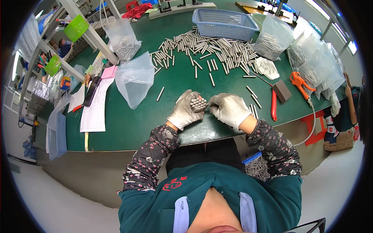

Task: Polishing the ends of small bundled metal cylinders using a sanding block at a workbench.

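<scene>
My left hand (185,110), in a whitish work glove, is wrapped round a bundle of metal pins (198,104), their round ends facing up. Just to its right is my right hand (230,110), also gloved, with fingers curled and pinched together. What those fingers hold, if anything, is hidden. Both hands are over the near edge of the green table (128,130). A single metal pin (160,94) lies left of the bundle, and several loose pins (253,92) lie by my right hand. Farther off spreads a large heap of pins (217,48).
Behind the heap stands a blue plastic basket (225,25). Bags of pins (273,37) stand at right, near an orange air gun (300,82), red-handled pliers (274,105) and a dark block (281,91). At left lie an empty plastic bag (134,79), papers (93,116) and a phone (92,91).
</scene>
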A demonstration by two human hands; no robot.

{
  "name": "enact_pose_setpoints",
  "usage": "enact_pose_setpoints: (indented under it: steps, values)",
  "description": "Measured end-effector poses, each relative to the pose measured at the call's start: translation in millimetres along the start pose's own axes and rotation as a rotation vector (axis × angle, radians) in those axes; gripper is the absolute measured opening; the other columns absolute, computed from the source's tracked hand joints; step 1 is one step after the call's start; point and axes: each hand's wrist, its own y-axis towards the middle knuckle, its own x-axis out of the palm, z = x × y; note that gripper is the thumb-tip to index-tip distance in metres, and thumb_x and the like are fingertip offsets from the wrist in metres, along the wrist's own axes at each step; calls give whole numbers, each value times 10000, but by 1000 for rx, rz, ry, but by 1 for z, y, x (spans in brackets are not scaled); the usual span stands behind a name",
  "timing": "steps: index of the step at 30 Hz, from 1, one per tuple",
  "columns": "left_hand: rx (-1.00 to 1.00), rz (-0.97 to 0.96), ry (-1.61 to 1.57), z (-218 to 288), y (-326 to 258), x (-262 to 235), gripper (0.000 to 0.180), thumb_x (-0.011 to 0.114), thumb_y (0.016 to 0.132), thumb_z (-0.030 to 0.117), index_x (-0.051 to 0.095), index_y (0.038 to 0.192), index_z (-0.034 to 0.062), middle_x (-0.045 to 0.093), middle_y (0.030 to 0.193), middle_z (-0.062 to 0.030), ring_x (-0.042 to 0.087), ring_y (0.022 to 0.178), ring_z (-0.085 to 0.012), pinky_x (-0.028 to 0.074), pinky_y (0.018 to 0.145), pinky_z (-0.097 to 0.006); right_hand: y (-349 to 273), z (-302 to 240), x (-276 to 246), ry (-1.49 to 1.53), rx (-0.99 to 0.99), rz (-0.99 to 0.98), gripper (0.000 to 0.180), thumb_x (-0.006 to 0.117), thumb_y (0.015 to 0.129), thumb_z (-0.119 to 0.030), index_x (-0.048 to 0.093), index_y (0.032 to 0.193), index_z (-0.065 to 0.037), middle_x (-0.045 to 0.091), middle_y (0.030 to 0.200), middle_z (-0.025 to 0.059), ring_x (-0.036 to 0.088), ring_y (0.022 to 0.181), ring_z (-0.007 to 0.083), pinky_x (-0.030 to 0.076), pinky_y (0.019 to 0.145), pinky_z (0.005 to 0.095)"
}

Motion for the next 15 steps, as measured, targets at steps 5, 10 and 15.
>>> enact_pose_setpoints:
  steps: [5, 10, 15]
  values:
    - [-62, 31, -49, 18, -1, -5, 599, 743, 528, 214, 522, 1066, 69, 576, 1029, -101, 468, 1115, -314, 378, 968, -365, 10, -9, -3, 33, -120, 170, 140, 589, 724, -148, 639, 840, -90, 585, 733, 100, 571, 730, 303, 455, 653, 399]
    - [-54, 2, -214, 0, 2, 1, 605, 741, 524, 210, 526, 1074, 74, 586, 1003, -105, 481, 1089, -305, 338, 995, -352, 27, -15, 10, -53, -239, 185, 143, 609, 700, -147, 634, 835, -106, 564, 729, 81, 567, 739, 281, 456, 654, 384]
    - [-13, 17, -202, -5, 3, 5, 603, 742, 521, 208, 531, 1069, 73, 589, 1005, -103, 481, 1083, -309, 318, 1014, -352, 35, -17, 13, -222, -283, 142, 109, 607, 695, -149, 614, 796, -108, 566, 730, 73, 572, 742, 265, 462, 652, 377]
